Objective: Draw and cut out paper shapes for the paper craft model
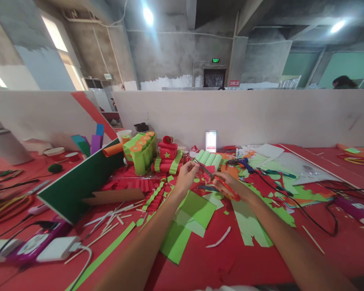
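Note:
My right hand (226,184) is wrapped round a pair of scissors (230,191) with orange-red handles, their blades pointing up and left. The blade tips come close to my left hand (188,173), whose fingers are pinched together; what they hold is too small to make out. Behind the blades lies a piece of red paper (209,171). Pale green paper rolls (210,159) stand in a row just beyond. Under my wrists, green paper sheets (197,208) overlap on the red tabletop (200,266).
To the left stand a red and green paper model (166,157), a green paper model (141,153) with orange tops and a dark green board (81,184). A glue gun (245,165) and paper scraps lie right. A phone (211,140) leans at the back; a purple power strip (39,240) sits front left.

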Motion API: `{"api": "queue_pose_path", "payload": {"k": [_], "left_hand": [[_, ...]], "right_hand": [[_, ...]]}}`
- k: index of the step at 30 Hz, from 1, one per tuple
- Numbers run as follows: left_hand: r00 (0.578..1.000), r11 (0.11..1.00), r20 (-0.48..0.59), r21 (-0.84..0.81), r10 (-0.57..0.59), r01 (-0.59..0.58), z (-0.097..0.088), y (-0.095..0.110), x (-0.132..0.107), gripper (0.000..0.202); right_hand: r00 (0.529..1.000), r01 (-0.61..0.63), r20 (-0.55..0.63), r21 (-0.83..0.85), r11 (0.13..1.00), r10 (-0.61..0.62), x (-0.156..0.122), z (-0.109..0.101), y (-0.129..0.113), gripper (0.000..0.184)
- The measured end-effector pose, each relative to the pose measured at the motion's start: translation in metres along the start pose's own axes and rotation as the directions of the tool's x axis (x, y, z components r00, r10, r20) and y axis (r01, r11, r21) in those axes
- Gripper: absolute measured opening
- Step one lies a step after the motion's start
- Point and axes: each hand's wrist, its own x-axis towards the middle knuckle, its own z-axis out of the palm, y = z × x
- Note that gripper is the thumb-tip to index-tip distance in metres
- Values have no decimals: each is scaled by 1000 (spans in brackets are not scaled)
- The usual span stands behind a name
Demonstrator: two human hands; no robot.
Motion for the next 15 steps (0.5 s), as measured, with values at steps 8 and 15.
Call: {"api": "queue_pose_path", "payload": {"k": [8,15], "left_hand": [[1000,1000,-1,-11,-25,25,2,3,-3,26],[999,1000,36,-3,-29,30,2,0,-1,33]], "right_hand": [[999,34,-23,8,999,-34,-1,1,2,52],[999,45,-26,65,997,-44,1,3,10,49]]}}
